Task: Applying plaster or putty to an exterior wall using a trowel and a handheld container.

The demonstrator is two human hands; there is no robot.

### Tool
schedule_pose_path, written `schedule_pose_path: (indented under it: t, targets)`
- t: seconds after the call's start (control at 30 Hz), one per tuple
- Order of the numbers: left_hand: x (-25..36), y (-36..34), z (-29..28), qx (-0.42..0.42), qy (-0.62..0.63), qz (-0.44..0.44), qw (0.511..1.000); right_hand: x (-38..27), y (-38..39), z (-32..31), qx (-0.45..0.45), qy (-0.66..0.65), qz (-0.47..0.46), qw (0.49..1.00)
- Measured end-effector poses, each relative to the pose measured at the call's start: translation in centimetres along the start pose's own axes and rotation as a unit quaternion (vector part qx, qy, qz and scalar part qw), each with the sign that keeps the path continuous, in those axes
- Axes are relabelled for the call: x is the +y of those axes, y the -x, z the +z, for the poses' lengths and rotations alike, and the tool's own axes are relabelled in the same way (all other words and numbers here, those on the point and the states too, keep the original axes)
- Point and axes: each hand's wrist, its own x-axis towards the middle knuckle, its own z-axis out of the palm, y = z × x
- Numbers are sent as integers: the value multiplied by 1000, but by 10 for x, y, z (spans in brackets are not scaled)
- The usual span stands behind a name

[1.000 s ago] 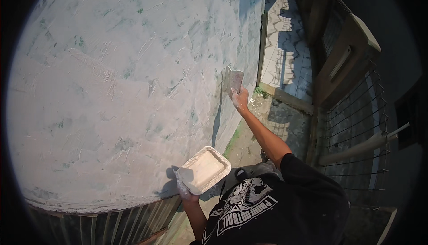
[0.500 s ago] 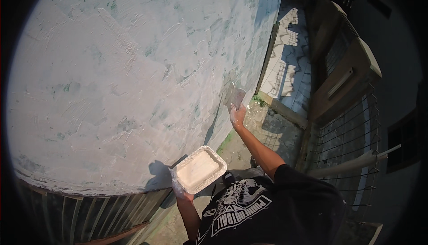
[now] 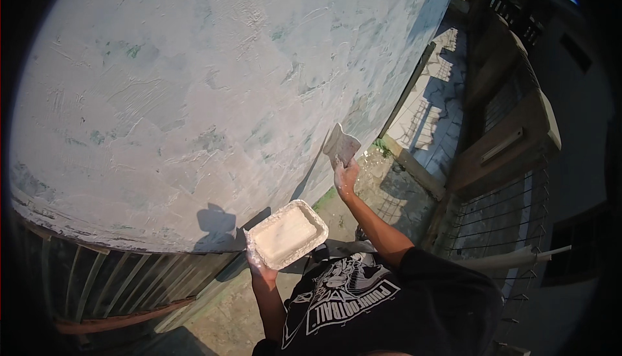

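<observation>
White filler with greenish patches covers the wall (image 3: 181,103) in front of me. My right hand (image 3: 346,176) grips a putty knife (image 3: 341,145) with a wide, whitish blade, its edge close to the wall's right part; whether it touches I cannot tell. Low at the wall, my left hand (image 3: 259,264) holds a shallow rectangular tray (image 3: 319,231) by its near left side. The tray is caked with white filler along its rim and has pale filler in its bottom. Both hands are smeared white.
Below the wall on the left stands a slatted structure (image 3: 110,285). A tiled walkway (image 3: 424,110) runs off beyond the wall's right edge. At the right are a low wall (image 3: 499,139), wire mesh (image 3: 495,207) and a pale pole (image 3: 512,259). Concrete ground (image 3: 227,310) lies beneath me.
The view has turned, so the wall and walkway sit differently. The putty knife's blade has tilted and shows more of its face. The tray stays in my left hand, slightly higher in view.
</observation>
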Motion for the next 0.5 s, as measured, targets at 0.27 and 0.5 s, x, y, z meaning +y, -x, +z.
schedule_pose_path:
  t: [0.27,0.5]
  targets:
    - [0,-4,-8,18,-14,8,1000,-26,6,1,-33,10,-47,998]
    - [1,-9,-10,-3,17,-25,1000,3,56,8,-85,0,-62,994]
